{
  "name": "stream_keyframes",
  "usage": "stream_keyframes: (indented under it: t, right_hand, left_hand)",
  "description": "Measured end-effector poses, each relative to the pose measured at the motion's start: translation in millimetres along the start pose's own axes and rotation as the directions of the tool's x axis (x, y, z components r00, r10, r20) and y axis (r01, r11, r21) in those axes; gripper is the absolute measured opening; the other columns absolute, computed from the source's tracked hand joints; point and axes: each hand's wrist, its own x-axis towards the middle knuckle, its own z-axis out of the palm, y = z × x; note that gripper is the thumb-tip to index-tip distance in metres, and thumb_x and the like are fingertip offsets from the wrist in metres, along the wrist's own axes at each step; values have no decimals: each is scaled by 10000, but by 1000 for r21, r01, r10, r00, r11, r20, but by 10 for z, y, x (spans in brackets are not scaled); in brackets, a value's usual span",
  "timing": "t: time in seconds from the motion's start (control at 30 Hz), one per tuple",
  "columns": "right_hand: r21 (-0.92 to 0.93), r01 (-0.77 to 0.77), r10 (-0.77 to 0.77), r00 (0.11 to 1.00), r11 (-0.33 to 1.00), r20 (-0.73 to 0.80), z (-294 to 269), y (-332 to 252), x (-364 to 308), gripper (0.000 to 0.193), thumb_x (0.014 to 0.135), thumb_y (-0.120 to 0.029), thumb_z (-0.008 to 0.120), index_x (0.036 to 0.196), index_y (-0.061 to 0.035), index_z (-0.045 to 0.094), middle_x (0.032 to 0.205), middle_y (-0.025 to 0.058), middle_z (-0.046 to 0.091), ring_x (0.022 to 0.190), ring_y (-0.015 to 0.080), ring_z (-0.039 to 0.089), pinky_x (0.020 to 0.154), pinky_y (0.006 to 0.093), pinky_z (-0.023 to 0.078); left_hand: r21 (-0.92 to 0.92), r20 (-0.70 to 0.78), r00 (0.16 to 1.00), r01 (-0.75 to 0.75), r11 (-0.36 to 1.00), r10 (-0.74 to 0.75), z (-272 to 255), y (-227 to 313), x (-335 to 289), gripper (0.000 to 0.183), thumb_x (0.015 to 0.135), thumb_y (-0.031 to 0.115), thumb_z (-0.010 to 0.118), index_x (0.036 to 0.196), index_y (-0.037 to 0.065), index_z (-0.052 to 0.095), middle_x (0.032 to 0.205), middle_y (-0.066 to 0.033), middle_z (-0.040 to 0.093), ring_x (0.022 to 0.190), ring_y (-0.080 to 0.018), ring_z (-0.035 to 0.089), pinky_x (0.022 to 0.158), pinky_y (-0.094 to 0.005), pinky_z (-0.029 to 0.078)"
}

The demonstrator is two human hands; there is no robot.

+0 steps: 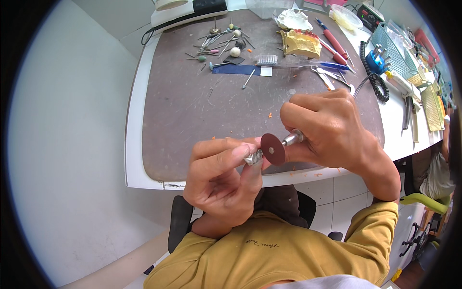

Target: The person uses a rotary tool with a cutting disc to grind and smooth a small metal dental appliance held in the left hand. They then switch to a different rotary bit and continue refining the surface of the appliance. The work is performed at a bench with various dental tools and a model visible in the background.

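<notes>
Between the thumb and fingers of my left hand is a small silvery metal dental casting. My right hand is closed around a rotary handpiece, most of whose body the fingers hide. A thin reddish-brown cutting disc is mounted on its tip. The disc's edge is right beside the casting; whether they touch, I cannot tell. Both hands are held close together over the near edge of the brown bench mat.
Several mounted burs and polishing points lie on the far part of the mat. Behind my right hand are a yellow dental model, a brush and red-handled tools. A blue basket stands at the right.
</notes>
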Motion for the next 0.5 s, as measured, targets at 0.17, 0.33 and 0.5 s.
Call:
stream_keyframes:
  t: [0.17, 0.33, 0.5]
  right_hand:
    - [-10, -11, 11, 1000, 1000, 0, -5, 8, -13, 498, 653, -468, 817, 646, -92, 490, 544, 6, 469, 407, 164, 486, 387, 303, 349]
    - [-3, 3, -3, 1000, 1000, -6, 0, 2, -7, 497, 647, -466, 820, 647, -94, 491, 542, 1, 473, 404, 161, 486, 382, 304, 345]
    - [-14, 8, -8, 1000, 1000, 5, 0, 11, -10, 494, 653, -462, 820, 645, -93, 492, 537, -3, 468, 400, 159, 480, 378, 301, 340]
  left_hand:
    - [-6, -15, 1000, 20, 1000, -20, 23, 12, 3, 243, 844, -36, 650, 1059, 27, 556, 1001, -117, 547, 828, -235, 691, 721, -284, 597]
    - [-13, -22, 999, 31, 999, -32, 20, 22, 0, 252, 843, -41, 649, 1066, 37, 561, 997, -116, 551, 816, -221, 685, 725, -290, 594]
    - [-17, -17, 999, 32, 999, -33, 19, 16, 3, 260, 841, -41, 652, 1070, 41, 561, 999, -115, 554, 815, -207, 675, 731, -297, 593]
